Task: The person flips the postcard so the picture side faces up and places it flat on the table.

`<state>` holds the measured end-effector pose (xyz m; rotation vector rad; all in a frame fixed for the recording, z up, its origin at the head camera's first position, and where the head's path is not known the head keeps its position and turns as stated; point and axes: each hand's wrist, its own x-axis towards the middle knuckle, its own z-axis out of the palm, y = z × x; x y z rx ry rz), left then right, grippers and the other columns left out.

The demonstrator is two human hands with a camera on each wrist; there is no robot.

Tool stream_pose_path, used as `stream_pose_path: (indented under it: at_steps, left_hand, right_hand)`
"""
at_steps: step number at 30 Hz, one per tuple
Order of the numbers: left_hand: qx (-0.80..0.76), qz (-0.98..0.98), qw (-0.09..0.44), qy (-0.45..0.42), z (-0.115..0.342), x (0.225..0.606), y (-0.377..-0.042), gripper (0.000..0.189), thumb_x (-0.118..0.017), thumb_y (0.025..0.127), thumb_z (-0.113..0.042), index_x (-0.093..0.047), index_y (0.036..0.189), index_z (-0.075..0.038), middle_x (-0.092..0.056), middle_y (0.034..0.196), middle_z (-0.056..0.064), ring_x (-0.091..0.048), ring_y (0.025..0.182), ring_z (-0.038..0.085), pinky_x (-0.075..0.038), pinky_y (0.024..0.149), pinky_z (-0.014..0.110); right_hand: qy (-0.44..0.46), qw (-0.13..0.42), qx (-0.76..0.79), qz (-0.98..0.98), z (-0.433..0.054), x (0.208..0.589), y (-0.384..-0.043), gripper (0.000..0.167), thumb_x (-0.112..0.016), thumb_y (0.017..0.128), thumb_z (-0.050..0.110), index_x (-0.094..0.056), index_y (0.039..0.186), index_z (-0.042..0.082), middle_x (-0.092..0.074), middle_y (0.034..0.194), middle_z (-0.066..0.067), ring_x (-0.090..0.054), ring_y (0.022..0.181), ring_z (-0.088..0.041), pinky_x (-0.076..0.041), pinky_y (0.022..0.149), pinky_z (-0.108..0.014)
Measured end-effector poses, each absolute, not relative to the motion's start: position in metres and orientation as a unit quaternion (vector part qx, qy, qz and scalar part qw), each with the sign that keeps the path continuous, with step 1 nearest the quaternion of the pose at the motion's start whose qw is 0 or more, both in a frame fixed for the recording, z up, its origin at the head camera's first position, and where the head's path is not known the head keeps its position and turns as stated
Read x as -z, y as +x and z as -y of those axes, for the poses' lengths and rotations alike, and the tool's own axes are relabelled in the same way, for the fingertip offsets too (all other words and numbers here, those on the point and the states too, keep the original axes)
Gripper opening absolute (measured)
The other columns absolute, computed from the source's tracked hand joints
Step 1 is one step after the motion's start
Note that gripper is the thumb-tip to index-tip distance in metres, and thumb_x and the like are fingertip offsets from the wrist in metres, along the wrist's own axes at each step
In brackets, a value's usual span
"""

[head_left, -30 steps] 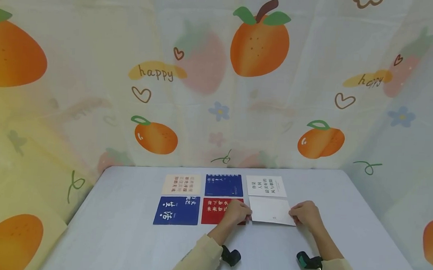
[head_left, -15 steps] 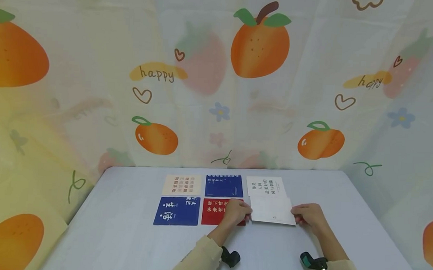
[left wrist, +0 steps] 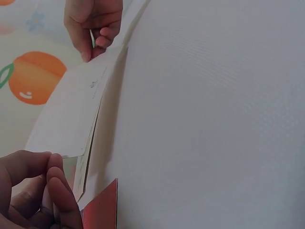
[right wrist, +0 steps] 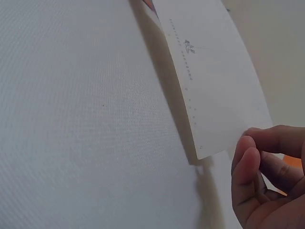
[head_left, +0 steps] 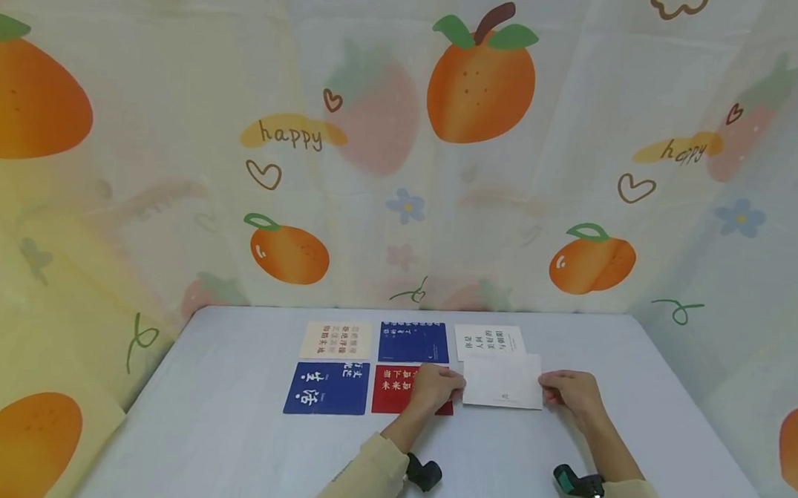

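Five cards already lie flat on the table in two rows: in the far row a cream card, a blue card and a white printed card; in the near row a blue card with large characters and a red card. The sixth position, near right, is not yet settled. There the blank-faced white card is raised off the table by its far edge, tilted up toward the far side and overlapping the near edge of the white printed card. The left hand pinches the left edge of this card, with thumb and fingers curled round its corner. The right hand pinches the right edge in the same way, its fingertips closed on the corner; both grips are narrow, closed on the card alone. Judged from this layout, the work is near its end: one card remains to be turned or laid down. Limits of view: the underside of the held card is hidden in all views; the left hand covers part of the red card; the small mark on the held card is too fine to read.
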<state>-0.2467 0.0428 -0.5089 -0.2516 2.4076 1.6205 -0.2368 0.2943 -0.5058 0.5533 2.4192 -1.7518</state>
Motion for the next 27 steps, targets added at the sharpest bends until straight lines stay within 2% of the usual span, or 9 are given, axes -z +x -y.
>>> stream_pose_path:
  at_steps: [17,27]
  left_hand:
    - [-0.621,-0.767,0.141,-0.083,-0.0384,0.5087,-0.2495,0.017,-0.072,0.086,-0.018,-0.076,0.093,-0.004,-0.074,0.077,0.004,-0.064,0.062,0.010,-0.054,0.062,0.019]
    - [-0.631,-0.759,0.140,-0.076,-0.0378,0.5066,-0.2490,0.018,-0.071,0.087,-0.018,-0.075,0.097,-0.004,-0.075,0.079,0.005,-0.065,0.066,0.010,-0.055,0.064,0.020]
  right_hand:
    - [0.168,0.033,0.602,-0.780,-0.2952,0.5023,-0.2366,0.034,-0.059,0.095,0.011,-0.059,0.116,-0.015,-0.068,0.075,0.003,-0.064,0.068,-0.007,-0.055,0.064,-0.019]
    - [0.169,0.027,0.610,-0.774,-0.2951,0.4999,-0.2356,0.035,-0.061,0.095,0.011,-0.058,0.118,-0.015,-0.067,0.076,0.005,-0.064,0.067,-0.006,-0.055,0.064,-0.019]
